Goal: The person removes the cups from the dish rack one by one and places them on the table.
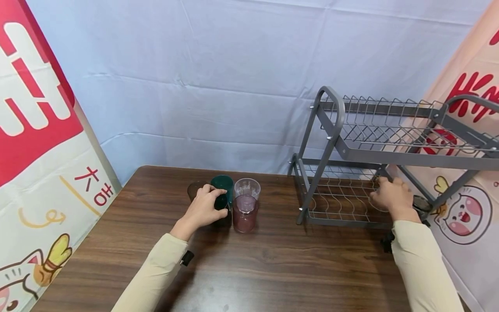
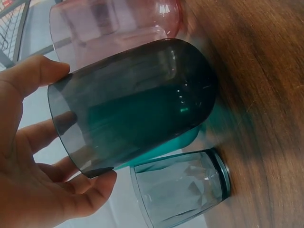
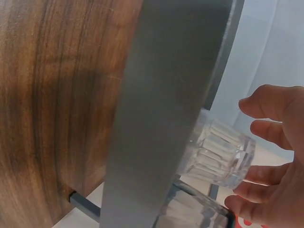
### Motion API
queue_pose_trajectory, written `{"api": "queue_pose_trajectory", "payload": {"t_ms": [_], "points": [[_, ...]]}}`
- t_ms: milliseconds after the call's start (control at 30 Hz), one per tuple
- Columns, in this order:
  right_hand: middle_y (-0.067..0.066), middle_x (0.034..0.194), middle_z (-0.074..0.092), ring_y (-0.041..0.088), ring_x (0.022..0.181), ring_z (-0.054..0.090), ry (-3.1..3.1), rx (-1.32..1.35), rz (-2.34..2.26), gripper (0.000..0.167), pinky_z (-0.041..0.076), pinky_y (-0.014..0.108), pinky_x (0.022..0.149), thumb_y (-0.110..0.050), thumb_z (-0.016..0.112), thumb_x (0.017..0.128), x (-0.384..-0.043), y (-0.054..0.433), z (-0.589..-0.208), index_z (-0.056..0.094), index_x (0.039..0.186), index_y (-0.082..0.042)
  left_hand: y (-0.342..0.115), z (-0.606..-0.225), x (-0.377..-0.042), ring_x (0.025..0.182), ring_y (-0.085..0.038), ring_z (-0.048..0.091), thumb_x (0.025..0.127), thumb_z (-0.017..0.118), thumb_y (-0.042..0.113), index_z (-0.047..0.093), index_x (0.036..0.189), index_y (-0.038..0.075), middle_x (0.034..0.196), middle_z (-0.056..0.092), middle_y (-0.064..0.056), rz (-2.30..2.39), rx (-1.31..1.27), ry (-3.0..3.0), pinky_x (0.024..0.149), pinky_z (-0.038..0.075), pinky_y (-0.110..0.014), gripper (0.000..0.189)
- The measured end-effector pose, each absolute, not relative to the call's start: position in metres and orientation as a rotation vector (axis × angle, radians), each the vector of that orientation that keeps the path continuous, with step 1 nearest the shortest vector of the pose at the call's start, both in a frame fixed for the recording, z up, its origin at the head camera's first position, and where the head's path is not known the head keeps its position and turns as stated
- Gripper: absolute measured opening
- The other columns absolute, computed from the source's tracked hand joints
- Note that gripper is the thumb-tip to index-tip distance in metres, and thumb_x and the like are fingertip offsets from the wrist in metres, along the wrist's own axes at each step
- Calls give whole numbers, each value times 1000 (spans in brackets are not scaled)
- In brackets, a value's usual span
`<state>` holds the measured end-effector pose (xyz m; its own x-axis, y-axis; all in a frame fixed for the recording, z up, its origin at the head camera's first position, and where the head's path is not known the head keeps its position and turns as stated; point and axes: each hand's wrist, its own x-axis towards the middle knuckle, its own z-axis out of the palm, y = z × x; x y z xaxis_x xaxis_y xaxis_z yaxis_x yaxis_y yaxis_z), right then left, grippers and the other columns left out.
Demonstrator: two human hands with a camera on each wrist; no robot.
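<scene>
My left hand [image 1: 204,207] grips a dark grey see-through cup [image 2: 156,90] by its rim, thumb on one side and fingers on the other. A teal cup [image 1: 222,185] stands just behind it, a pink cup [image 1: 244,220] to its right, and a smoky faceted tumbler [image 2: 185,183] to its left. Over the rack's lower shelf, my right hand [image 1: 393,197] has its fingers spread with the thumb apart. A clear ribbed glass [image 3: 221,152] sits there upside down, fingertips right at its base. Beside it is a dark-tinted glass [image 3: 192,209], partly hidden by the rack's bar.
A clear cup [image 1: 248,186] stands behind the pink one. The grey two-tier dish rack [image 1: 335,117] occupies the right side of the wooden table [image 1: 265,264], its upper wire shelf above my right hand. A pale cloth [image 1: 218,86] hangs along the back.
</scene>
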<state>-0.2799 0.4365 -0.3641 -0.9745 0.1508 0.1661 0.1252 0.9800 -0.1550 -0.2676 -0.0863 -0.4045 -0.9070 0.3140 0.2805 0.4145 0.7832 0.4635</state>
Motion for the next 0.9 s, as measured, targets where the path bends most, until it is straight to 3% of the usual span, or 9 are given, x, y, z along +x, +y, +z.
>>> {"api": "queue_pose_trajectory", "payload": {"t_ms": [333,633,900], "points": [[46,108,25,64,97,25,-2951,-193,242,55,32,65,70,-15,55,83,-283,443,-373,36,126,13,-82,-403,-267,97,-30,39,76,68,27,59,125,12,116,43,-16,-720,-562,-2813,74,42,-41,53],[48,113,22,66,101,22,-2950,-178,293,55,31,66,76,-8,57,85,-284,446,-372,35,129,17,-77,-400,-268,93,-29,34,77,70,28,59,125,13,111,39,-15,-680,-570,-2859,69,38,-38,52],[44,105,30,63,92,29,-2952,-157,302,52,33,64,70,-5,61,81,-284,445,-369,39,124,15,-74,-400,-269,90,-28,33,78,72,30,58,127,13,105,38,-14,-633,-555,-2886,66,36,-36,53]]}}
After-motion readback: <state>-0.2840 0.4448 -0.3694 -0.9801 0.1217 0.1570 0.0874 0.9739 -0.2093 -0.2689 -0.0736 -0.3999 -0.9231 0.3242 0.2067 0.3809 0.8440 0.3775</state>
